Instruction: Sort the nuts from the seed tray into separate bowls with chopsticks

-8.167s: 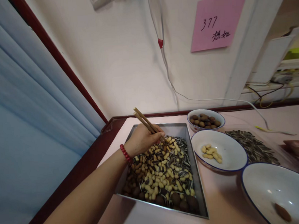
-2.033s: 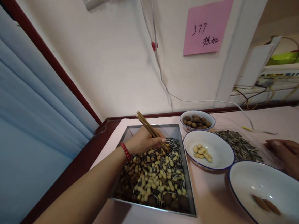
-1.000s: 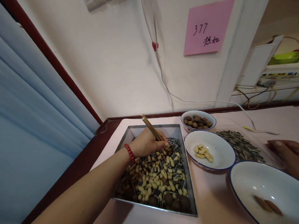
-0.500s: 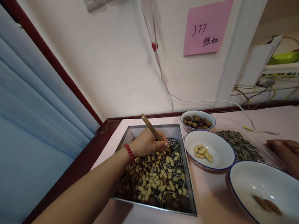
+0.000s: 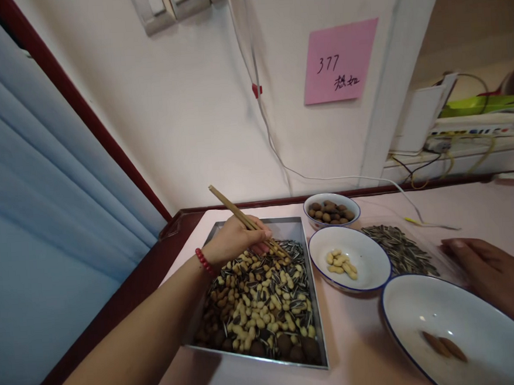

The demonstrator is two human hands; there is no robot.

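Chopsticks (image 5: pixel 235 210) are grasped in our left hand (image 5: pixel 238 239), their tips down among the peanuts (image 5: pixel 259 320) and striped seeds (image 5: pixel 296 248) toward the far right of the metal-rimmed box (image 5: pixel 286 227). We would call this the picking step, singling one piece out of the mix; whether the tips hold anything, we cannot tell. As we judge it, the next move calls for a light pinch, then a lift above the box's right wall before any swing sideways. Just past that wall stands the middle bowl (image 5: pixel 371 261) with a few peanuts; behind it, the far bowl (image 5: pixel 343 200) of round brown nuts (image 5: pixel 329 217); nearer us, the large bowl (image 5: pixel 481 312) with brown almond-like pieces (image 5: pixel 435 342). The last gap we have for travel is the wedge of pink tabletop (image 5: pixel 355 332) between box and large bowl. Our right hand (image 5: pixel 493 267) lies at the edge of the clear tray (image 5: pixel 437 250) of striped seeds; whether it grips, we cannot tell.
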